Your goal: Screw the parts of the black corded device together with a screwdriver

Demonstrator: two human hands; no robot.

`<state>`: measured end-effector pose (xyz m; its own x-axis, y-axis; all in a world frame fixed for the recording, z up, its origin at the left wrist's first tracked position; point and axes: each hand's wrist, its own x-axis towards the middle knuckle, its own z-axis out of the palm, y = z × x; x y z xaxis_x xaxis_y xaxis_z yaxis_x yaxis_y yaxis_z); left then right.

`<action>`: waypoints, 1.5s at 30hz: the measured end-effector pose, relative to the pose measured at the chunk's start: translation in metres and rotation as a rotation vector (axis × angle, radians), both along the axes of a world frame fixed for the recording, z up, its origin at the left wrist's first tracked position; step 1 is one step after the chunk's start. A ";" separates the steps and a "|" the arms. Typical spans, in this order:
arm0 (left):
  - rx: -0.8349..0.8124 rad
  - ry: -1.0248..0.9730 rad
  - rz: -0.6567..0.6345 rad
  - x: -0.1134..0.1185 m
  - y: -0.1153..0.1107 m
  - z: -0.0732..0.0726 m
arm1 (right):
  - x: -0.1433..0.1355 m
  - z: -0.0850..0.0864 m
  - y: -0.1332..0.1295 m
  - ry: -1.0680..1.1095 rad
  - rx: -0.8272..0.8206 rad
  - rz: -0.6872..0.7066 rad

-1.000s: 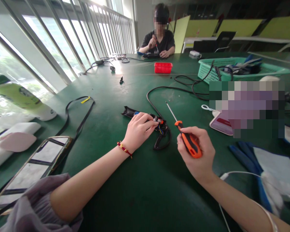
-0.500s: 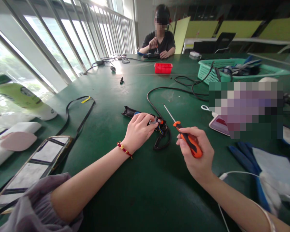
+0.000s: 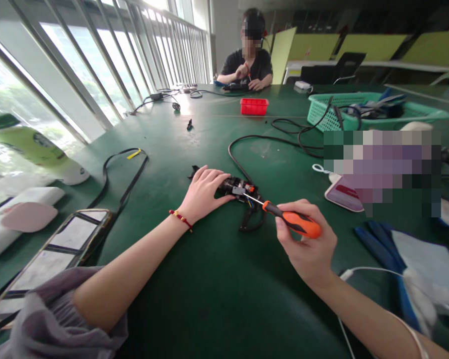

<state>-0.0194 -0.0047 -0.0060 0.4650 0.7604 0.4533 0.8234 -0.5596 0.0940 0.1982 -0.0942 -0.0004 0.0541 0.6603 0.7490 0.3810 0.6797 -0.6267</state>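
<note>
A black device [image 3: 230, 186] with its inside exposed, showing orange and grey parts and thin wires, lies on the green table. My left hand [image 3: 205, 193] grips its body from the left, the thumb on the near side and the fingers over the far side. In my right hand [image 3: 307, 239] is an orange-and-black screwdriver [image 3: 297, 223], pointing left, its tip at the grey part in the device. A black cable [image 3: 243, 137] runs from the device toward the back right. A black curved piece [image 3: 247, 222] sits just in front of it.
A red tray [image 3: 254, 106] and a green basket [image 3: 374, 119] stand farther back. Across the table [image 3: 194, 309], a person [image 3: 247, 70] holds a tool. At left are a phone [image 3: 65, 239], black strap [image 3: 129, 182] and bottle [image 3: 37, 147]; blue-white gloves [image 3: 387, 249] lie at right.
The screwdriver has swung down and left, so its tip now meets the device. My left hand has shifted left along the body, uncovering more of the inside parts.
</note>
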 end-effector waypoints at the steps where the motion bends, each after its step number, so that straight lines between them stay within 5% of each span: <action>1: 0.001 -0.003 0.009 0.001 -0.001 0.000 | 0.000 0.000 0.000 0.004 0.015 -0.006; 14: -0.012 0.024 0.082 0.011 -0.011 0.004 | 0.000 -0.001 -0.002 0.077 0.068 0.008; 32: 0.025 0.049 0.015 0.011 -0.009 0.003 | 0.000 -0.001 -0.005 0.053 0.035 -0.012; 38: 0.007 0.032 0.020 0.010 -0.009 0.003 | 0.001 0.003 -0.009 -0.105 -0.068 0.041; 45: -0.001 0.020 0.034 0.011 -0.010 0.004 | -0.001 0.001 -0.006 0.029 0.039 -0.032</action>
<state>-0.0080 -0.0147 -0.0018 0.4477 0.7766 0.4433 0.8438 -0.5310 0.0781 0.1969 -0.0997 0.0009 0.0971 0.6282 0.7720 0.3852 0.6915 -0.6112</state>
